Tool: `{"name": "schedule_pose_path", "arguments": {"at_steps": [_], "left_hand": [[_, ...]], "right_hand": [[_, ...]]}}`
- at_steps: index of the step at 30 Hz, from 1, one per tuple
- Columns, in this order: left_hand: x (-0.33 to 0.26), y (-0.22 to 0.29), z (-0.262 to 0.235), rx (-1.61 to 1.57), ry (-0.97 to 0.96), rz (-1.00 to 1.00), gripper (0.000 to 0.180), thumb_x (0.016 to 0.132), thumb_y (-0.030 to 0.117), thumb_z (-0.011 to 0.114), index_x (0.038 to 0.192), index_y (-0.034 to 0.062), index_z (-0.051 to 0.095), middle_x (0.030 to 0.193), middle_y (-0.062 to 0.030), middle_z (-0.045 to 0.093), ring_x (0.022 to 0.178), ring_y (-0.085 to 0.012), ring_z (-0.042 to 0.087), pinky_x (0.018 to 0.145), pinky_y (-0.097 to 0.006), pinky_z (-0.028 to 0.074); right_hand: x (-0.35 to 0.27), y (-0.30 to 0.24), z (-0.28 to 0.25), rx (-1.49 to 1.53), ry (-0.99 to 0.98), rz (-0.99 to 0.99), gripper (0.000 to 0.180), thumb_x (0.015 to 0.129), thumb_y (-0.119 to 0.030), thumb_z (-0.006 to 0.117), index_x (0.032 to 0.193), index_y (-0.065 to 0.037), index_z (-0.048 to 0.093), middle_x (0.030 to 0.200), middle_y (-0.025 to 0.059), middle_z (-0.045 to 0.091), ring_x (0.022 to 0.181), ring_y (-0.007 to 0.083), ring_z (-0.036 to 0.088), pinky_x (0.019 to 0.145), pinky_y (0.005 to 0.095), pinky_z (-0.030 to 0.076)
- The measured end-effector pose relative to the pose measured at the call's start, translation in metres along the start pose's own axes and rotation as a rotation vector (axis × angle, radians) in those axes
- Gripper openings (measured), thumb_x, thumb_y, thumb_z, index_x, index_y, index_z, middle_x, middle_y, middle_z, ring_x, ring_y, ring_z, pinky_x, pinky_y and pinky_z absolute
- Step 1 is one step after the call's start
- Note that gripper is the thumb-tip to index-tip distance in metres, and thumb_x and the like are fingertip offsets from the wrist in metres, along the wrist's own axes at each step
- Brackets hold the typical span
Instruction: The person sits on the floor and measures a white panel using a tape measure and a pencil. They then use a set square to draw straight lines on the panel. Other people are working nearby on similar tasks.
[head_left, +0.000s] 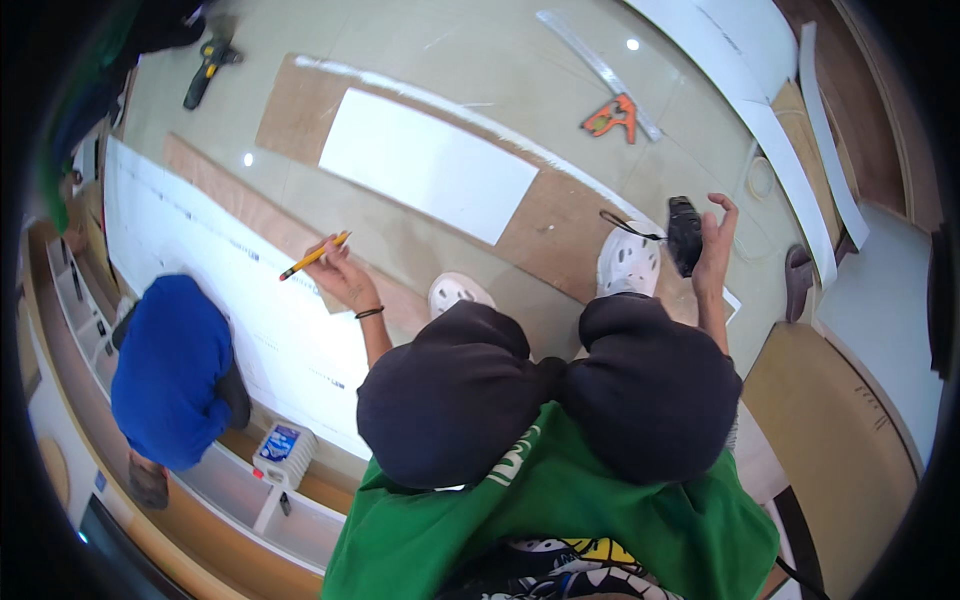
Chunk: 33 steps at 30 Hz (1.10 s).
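My left hand (345,275) is raised to the left of my knees, its fingers closed around a yellow pencil (314,256). To the right of my right shoe, my right hand (713,250) holds what looks like a black tape measure (684,237) against its palm, index finger stretched out. A looped wrist strap (630,224) hangs off it to the left. In front of my feet a white rectangular panel (430,165) lies on a longer brown board (553,232). White clogs (630,262) are on my feet.
A person in a blue shirt (175,370) crouches at left beside a large white sheet (290,345). A drill (210,72) lies far left. An orange spring clamp (612,120) touches a metal strip (600,68). A white jug (285,453) stands lower left; panels (840,440) lean at right.
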<state>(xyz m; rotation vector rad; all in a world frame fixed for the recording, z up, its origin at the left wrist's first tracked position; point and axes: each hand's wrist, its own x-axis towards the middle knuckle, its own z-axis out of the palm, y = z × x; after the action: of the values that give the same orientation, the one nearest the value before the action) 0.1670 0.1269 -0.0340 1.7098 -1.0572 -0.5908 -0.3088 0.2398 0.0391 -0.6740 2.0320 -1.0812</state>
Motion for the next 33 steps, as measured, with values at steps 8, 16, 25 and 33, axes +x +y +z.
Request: {"name": "schedule_pose_path", "arguments": {"at_steps": [8,16,25,33], "left_hand": [[0.109,-0.021,0.03,0.468,-0.165,0.149,0.031,0.098,0.027,0.053,0.099,-0.0033,0.052,0.08,-0.0137,0.052,0.069,-0.0238,0.047,0.069,-0.036,0.046],[0.188,0.021,0.026,0.962,-0.589,0.202,0.056,0.081,0.044,0.076,0.113,0.0,0.062,0.102,-0.0179,0.064,0.099,-0.0347,0.063,0.086,-0.044,0.05],[0.192,-0.009,0.077,1.047,-0.823,0.451,0.112,0.06,0.06,0.084,0.147,0.0076,0.036,0.145,-0.0178,0.044,0.108,-0.0379,0.062,0.089,-0.043,0.053],[0.123,-0.017,0.086,0.815,-1.541,1.156,0.114,0.058,0.059,0.083,0.15,0.0144,0.034,0.16,-0.0166,0.021,0.082,-0.0307,0.069,0.076,-0.039,0.057]], "right_hand": [[0.097,0.121,-0.088,-1.017,0.335,-0.285,0.051,0.085,-0.036,0.064,0.126,-0.008,0.052,0.112,0.0173,0.063,0.103,0.0346,0.062,0.082,0.0459,0.051],[0.129,0.064,0.023,-0.764,0.196,-0.493,0.063,0.085,-0.034,0.068,0.135,-0.001,0.046,0.137,0.0195,0.05,0.128,0.0364,0.047,0.103,0.05,0.039],[0.217,0.033,0.122,-0.68,-0.448,-0.217,0.064,0.083,-0.035,0.076,0.128,0.0,0.046,0.11,0.0184,0.06,0.098,0.0323,0.064,0.082,0.0454,0.051],[0.064,-0.001,0.117,-0.023,-0.107,0.266,0.037,0.093,-0.035,0.055,0.109,-0.002,0.052,0.091,0.0062,0.062,0.058,0.0112,0.052,0.054,0.0255,0.045]]}}
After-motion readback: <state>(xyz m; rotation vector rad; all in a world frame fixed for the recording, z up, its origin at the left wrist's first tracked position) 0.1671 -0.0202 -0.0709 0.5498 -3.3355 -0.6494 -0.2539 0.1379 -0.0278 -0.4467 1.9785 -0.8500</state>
